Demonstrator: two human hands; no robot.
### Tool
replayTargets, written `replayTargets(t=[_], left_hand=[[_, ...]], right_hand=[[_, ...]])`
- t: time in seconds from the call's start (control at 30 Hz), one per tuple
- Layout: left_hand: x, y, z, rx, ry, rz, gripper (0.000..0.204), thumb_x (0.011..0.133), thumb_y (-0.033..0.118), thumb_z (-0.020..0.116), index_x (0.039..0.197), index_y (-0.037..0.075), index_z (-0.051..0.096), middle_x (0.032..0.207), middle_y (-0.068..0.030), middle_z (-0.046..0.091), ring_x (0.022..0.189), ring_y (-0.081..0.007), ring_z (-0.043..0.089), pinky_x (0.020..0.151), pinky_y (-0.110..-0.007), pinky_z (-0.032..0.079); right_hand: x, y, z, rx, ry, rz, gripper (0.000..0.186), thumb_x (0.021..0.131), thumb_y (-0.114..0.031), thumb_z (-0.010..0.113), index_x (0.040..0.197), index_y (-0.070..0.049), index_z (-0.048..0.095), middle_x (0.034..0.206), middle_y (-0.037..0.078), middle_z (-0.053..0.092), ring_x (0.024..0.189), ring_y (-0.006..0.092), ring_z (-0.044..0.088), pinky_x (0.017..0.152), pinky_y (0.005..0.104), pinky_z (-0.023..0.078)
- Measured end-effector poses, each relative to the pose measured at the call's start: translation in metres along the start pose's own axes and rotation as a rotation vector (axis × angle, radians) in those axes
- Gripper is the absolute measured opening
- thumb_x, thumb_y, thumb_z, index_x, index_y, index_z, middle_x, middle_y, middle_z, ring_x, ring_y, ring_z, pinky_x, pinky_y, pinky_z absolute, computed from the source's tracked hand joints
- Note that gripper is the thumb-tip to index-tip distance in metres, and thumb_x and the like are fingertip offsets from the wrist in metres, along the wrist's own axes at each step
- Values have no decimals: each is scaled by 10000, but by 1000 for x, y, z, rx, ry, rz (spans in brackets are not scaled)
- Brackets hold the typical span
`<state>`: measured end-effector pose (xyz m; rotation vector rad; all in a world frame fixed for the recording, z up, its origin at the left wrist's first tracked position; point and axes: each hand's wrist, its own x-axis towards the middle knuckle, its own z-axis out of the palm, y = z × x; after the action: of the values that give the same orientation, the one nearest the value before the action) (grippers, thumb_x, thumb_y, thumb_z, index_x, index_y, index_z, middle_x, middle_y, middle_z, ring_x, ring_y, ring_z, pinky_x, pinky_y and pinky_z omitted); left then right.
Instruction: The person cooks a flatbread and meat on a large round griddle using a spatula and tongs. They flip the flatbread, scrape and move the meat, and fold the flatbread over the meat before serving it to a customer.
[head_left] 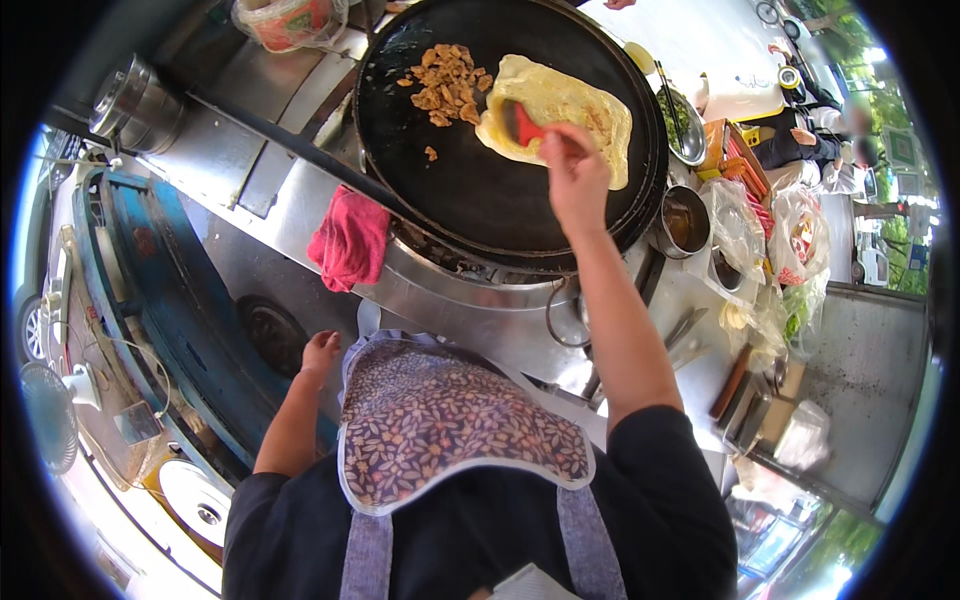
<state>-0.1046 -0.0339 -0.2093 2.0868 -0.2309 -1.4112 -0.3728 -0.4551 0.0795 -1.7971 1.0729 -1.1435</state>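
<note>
My right hand (577,180) grips a red-handled tool (528,126) over a large round black griddle (450,190). The tool's dark end rests against a yellowish, egg-coated flatbread (600,120), and its exact kind is blurred and partly covered by my fingers. The flatbread lies flat on the right half of the griddle, its left edge slightly uneven. Browned meat pieces (447,82) are heaped to its left, with one small bit apart from the pile. Low at my left side hangs my left hand (320,353), loosely curled, with nothing visible in it.
A pink cloth (350,240) drapes over the counter edge left of the griddle. To the right stand a metal pot (684,222), a bowl of chopped greens (682,125) and several plastic bags (798,235). A metal canister (137,104) is at far left. People are beyond the stall.
</note>
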Motion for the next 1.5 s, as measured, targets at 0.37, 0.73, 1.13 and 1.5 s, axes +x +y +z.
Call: replayTargets(t=[0.37,0.73,1.13,1.5], left_hand=[[-83,-80,-55,-69,156,-248,370,924,318,624,1170,45,590,971,-38,666,772,-146,615,669,-279,471],[-67,-46,-42,-53,110,-93,347,925,259,635,1170,16,593,996,-59,663,844,-135,606,778,-280,490],[-75,-26,-34,15,123,-69,357,925,266,628,1182,19,603,1034,-90,677,933,-167,632,840,-297,493],[-53,-21,-58,270,110,-35,364,901,314,639,1119,23,645,952,-91,701,796,-176,650,755,-311,505]], right_hand=[[79,117,-112,423,582,576,159,852,-152,686,918,-38,597,810,115,688,681,189,681,508,228,501],[83,52,-15,-1033,35,-351,108,890,-197,584,971,-167,649,940,68,657,832,270,626,701,405,511],[74,79,-77,251,428,400,239,915,-222,648,1042,-24,614,876,79,680,744,157,662,643,235,513],[-21,11,-32,-76,37,36,162,930,-137,607,1073,-73,646,990,81,668,838,169,663,708,278,530]])
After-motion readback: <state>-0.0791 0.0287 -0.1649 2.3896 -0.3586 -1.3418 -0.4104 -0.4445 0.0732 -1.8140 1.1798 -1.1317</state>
